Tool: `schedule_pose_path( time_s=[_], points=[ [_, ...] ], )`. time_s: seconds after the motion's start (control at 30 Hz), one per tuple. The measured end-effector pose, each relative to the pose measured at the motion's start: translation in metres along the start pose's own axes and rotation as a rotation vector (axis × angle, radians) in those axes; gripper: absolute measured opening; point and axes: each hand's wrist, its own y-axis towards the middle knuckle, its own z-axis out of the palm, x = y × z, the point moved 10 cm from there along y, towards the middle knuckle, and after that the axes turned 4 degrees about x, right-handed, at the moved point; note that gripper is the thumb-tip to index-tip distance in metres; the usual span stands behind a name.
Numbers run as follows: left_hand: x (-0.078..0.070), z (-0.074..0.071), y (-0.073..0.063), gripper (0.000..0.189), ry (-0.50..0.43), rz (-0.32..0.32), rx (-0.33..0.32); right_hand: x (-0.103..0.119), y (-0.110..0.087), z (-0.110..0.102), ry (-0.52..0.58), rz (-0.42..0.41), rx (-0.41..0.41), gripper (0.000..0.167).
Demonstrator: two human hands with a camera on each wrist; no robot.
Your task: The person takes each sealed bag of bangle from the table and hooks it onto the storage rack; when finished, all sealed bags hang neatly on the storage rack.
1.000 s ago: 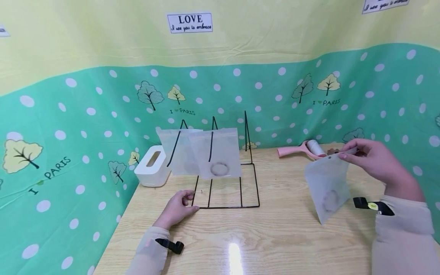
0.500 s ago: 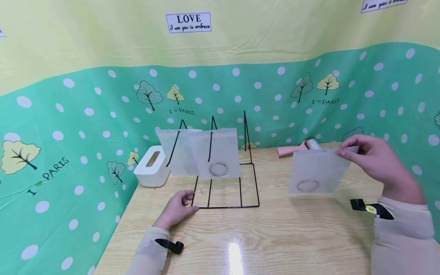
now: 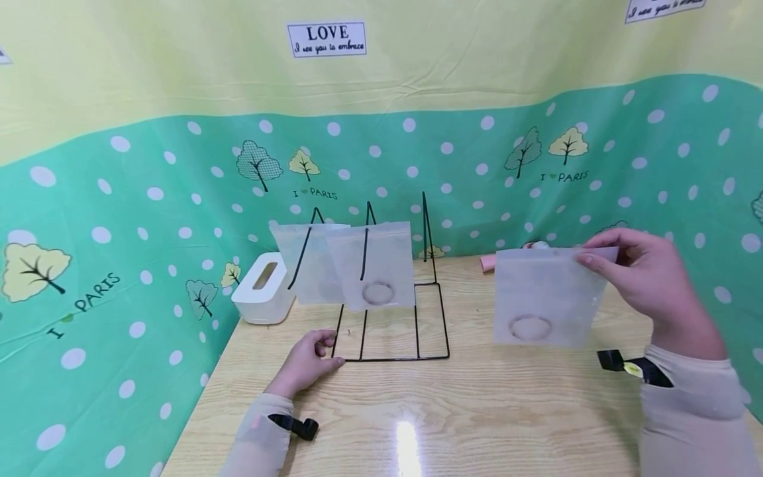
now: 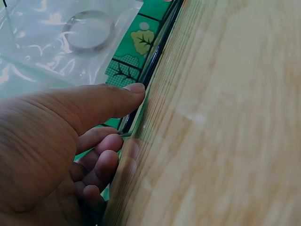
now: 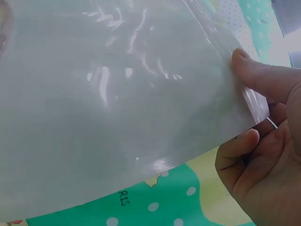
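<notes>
My right hand (image 3: 640,281) pinches the top right corner of a frosted zip bag (image 3: 536,285), which hangs above the table with a ring-shaped bracelet (image 3: 530,327) showing near its bottom. In the right wrist view the bag (image 5: 117,103) fills most of the picture. A black wire rack (image 3: 443,318) stands at centre, its front left corner held between the thumb and fingers of my left hand (image 3: 305,364). Two similar bags lean in the rack: a front bag (image 3: 387,255) with a ring-shaped outline low in it, and a left bag (image 3: 298,258) partly behind.
On the left, a white box (image 3: 265,301) with a slot in its lid stands beside the rack. A pink handle (image 3: 487,263) peeks out behind the held bag. A patterned green and yellow cloth (image 3: 465,165) backs the wooden table (image 3: 477,411).
The held bag has swung to face the camera and moved left, now covering most of the pink-handled thing. My right hand has shifted slightly left; my left hand stays at the rack.
</notes>
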Motion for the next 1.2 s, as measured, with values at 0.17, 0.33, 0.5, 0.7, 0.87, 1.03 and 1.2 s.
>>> schedule_pose_path(
  time_s=[0.17,0.33,0.5,0.7,0.87,1.03,1.2],
  points=[
    [0.0,0.0,0.001,0.061,-0.011,0.002,0.003,0.005,-0.001,0.007,0.009,0.018,-0.013,0.024],
    [0.002,0.0,0.003,0.062,-0.015,0.006,0.006,0.014,-0.001,0.013,0.04,-0.01,-0.034,0.015],
    [0.003,0.0,0.003,0.062,-0.016,0.004,0.003,0.025,-0.001,0.021,0.075,-0.064,-0.039,0.01],
    [0.003,0.001,0.003,0.062,-0.023,0.008,0.005,0.034,-0.001,0.033,0.106,-0.128,-0.02,0.012],
    [0.003,0.001,0.003,0.061,-0.025,0.004,0.007,0.039,-0.002,0.041,0.201,-0.175,0.021,0.013],
    [0.002,0.0,0.002,0.06,-0.012,0.007,-0.001,0.044,-0.001,0.047,0.241,-0.184,0.034,0.013],
    [0.002,0.0,0.003,0.06,-0.011,0.006,-0.002,0.048,0.0,0.059,0.214,-0.163,0.044,0.011]
  ],
)
